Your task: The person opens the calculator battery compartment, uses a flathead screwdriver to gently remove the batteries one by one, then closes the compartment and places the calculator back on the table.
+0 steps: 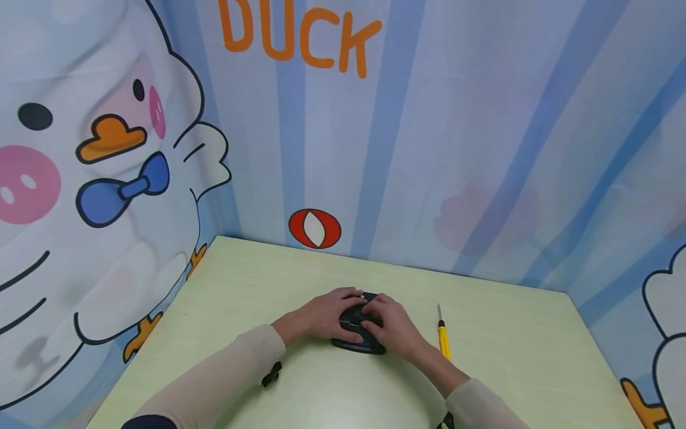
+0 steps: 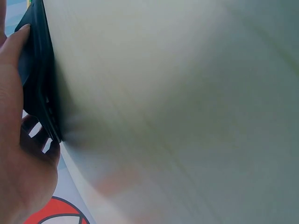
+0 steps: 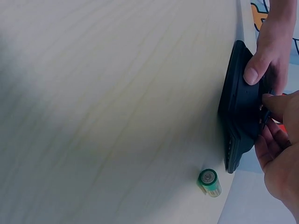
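Observation:
A black plastic device [image 1: 368, 341] with a wide, flat base sits on the table, between the two hands. My left hand [image 1: 328, 313] grips its left side, the thumb on the near part and the fingers over the far part. In the right wrist view the thumb and fingers of my right hand [image 3: 282, 154] are curled at the device, near a small recess with a metallic glint. The fingers hide part of that recess. Beside the device lies a green battery [image 3: 210, 183], which the right hand hides in the head view.
A screwdriver [image 1: 443, 339] with a yellow handle and thin metal shaft lies right of the right hand. The pale table [image 1: 257, 268] meets a blue striped cloth backdrop [image 1: 332, 149] printed with cartoon ducks at its far and side edges.

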`<control>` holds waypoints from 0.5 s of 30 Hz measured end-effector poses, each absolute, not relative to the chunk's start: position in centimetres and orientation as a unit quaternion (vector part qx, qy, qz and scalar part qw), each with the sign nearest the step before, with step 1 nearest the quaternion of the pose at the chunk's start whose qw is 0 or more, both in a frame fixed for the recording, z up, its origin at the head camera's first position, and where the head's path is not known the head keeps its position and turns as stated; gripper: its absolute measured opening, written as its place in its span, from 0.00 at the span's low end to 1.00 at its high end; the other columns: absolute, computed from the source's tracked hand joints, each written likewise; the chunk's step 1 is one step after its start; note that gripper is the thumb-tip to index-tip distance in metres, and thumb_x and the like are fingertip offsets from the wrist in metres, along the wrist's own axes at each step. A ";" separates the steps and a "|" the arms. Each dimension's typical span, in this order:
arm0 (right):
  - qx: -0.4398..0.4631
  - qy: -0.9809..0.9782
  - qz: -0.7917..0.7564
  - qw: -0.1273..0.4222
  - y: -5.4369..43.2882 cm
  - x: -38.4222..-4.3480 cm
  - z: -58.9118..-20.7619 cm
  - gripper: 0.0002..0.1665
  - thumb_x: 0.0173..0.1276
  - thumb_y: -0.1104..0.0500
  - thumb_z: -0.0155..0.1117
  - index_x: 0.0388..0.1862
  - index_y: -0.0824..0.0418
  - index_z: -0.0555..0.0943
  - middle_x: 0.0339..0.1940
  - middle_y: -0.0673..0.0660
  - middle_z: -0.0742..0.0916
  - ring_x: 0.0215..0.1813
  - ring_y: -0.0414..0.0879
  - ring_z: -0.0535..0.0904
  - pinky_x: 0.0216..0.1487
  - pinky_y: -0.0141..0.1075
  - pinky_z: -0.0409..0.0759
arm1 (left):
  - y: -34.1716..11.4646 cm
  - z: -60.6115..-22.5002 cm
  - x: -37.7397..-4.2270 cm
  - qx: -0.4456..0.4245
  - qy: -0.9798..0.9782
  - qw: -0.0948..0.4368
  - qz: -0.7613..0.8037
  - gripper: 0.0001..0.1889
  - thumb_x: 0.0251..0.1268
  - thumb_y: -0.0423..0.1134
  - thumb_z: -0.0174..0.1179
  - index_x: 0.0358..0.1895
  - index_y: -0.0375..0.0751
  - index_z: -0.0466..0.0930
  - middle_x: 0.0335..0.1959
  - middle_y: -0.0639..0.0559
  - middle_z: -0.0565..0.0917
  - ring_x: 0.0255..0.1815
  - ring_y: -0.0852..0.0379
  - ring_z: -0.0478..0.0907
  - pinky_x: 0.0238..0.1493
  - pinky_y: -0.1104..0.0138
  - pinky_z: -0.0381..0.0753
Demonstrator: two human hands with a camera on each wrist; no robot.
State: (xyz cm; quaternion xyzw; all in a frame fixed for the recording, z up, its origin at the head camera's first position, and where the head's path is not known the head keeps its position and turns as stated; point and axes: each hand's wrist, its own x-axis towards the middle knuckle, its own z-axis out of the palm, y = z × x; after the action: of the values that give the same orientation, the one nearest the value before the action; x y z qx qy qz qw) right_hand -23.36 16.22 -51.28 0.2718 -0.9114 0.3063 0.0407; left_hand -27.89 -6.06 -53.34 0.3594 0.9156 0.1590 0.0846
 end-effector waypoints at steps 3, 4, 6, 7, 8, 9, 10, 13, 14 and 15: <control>0.273 -0.911 0.308 0.038 16.0 -23.3 -51.3 0.11 0.70 0.64 0.76 0.50 0.60 0.88 0.48 0.53 0.84 0.48 0.45 0.84 0.53 0.44 0.87 | -6.1 -53.2 -27.9 0.359 0.916 0.086 0.160 0.47 0.66 0.73 0.63 0.82 0.53 0.67 0.84 0.52 0.63 0.83 0.50 0.60 0.76 0.52 0.71; 0.274 -0.910 0.309 0.037 16.0 -23.3 -51.3 0.10 0.70 0.64 0.76 0.50 0.61 0.88 0.48 0.53 0.84 0.48 0.45 0.84 0.53 0.44 0.87 | -6.1 -53.2 -27.8 0.359 0.916 0.086 0.160 0.47 0.66 0.73 0.63 0.82 0.52 0.67 0.84 0.52 0.63 0.83 0.50 0.60 0.76 0.52 0.71; 0.274 -0.910 0.308 0.035 15.9 -23.3 -51.3 0.10 0.70 0.64 0.75 0.50 0.61 0.88 0.47 0.53 0.84 0.48 0.45 0.84 0.53 0.44 0.87 | -6.1 -53.2 -27.8 0.358 0.916 0.086 0.161 0.47 0.65 0.73 0.63 0.82 0.52 0.67 0.84 0.52 0.63 0.83 0.50 0.59 0.76 0.52 0.71; 0.273 -0.911 0.309 0.034 15.8 -23.3 -51.3 0.10 0.70 0.64 0.75 0.49 0.60 0.88 0.47 0.53 0.84 0.49 0.46 0.84 0.54 0.45 0.87 | -6.1 -53.2 -27.8 0.358 0.916 0.086 0.162 0.47 0.65 0.73 0.64 0.82 0.52 0.67 0.84 0.52 0.63 0.83 0.50 0.59 0.76 0.52 0.70; 0.272 -0.911 0.309 0.033 15.8 -23.3 -51.4 0.10 0.70 0.64 0.75 0.49 0.60 0.88 0.47 0.53 0.84 0.49 0.46 0.84 0.54 0.45 0.87 | -6.0 -53.2 -27.9 0.358 0.916 0.085 0.162 0.47 0.65 0.73 0.64 0.82 0.52 0.67 0.84 0.52 0.63 0.83 0.50 0.59 0.76 0.53 0.70; 0.271 -0.911 0.310 0.031 15.7 -23.3 -51.4 0.10 0.70 0.65 0.75 0.49 0.60 0.88 0.47 0.53 0.83 0.49 0.46 0.84 0.54 0.45 0.86 | -6.0 -53.2 -27.9 0.358 0.916 0.085 0.163 0.47 0.65 0.73 0.64 0.82 0.52 0.67 0.84 0.52 0.63 0.84 0.50 0.59 0.76 0.53 0.70; 0.270 -0.911 0.310 0.030 15.7 -23.3 -51.4 0.10 0.70 0.65 0.75 0.49 0.60 0.88 0.47 0.53 0.83 0.49 0.46 0.84 0.55 0.45 0.86 | -6.0 -53.2 -27.9 0.358 0.915 0.085 0.163 0.47 0.65 0.72 0.64 0.82 0.52 0.67 0.84 0.52 0.63 0.84 0.50 0.58 0.76 0.53 0.70; 0.266 -0.911 0.312 0.025 15.7 -23.3 -51.4 0.10 0.70 0.65 0.75 0.50 0.60 0.88 0.47 0.53 0.83 0.50 0.46 0.84 0.56 0.46 0.86 | -6.1 -53.2 -27.9 0.358 0.915 0.086 0.165 0.47 0.65 0.72 0.64 0.82 0.52 0.67 0.84 0.52 0.63 0.84 0.50 0.58 0.76 0.53 0.70; 0.267 -0.911 0.313 0.024 15.6 -23.3 -51.4 0.10 0.70 0.65 0.75 0.50 0.60 0.88 0.48 0.53 0.83 0.50 0.47 0.84 0.56 0.46 0.86 | -6.1 -53.3 -27.9 0.358 0.915 0.086 0.166 0.47 0.65 0.72 0.64 0.82 0.52 0.67 0.84 0.52 0.62 0.84 0.50 0.58 0.76 0.52 0.70; 0.267 -0.912 0.312 0.023 15.6 -23.3 -51.4 0.10 0.70 0.65 0.75 0.50 0.60 0.88 0.48 0.53 0.83 0.50 0.47 0.84 0.56 0.46 0.86 | -6.1 -53.3 -27.9 0.358 0.915 0.086 0.166 0.47 0.65 0.72 0.64 0.82 0.52 0.67 0.84 0.52 0.63 0.84 0.50 0.58 0.76 0.52 0.70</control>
State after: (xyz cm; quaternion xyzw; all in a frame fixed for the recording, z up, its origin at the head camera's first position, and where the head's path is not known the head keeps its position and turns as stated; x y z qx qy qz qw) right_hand -23.32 15.63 -51.43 0.2667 -0.9117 0.3118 0.0233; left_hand -27.93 -6.06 -53.31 0.3578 0.9149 0.1664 0.0855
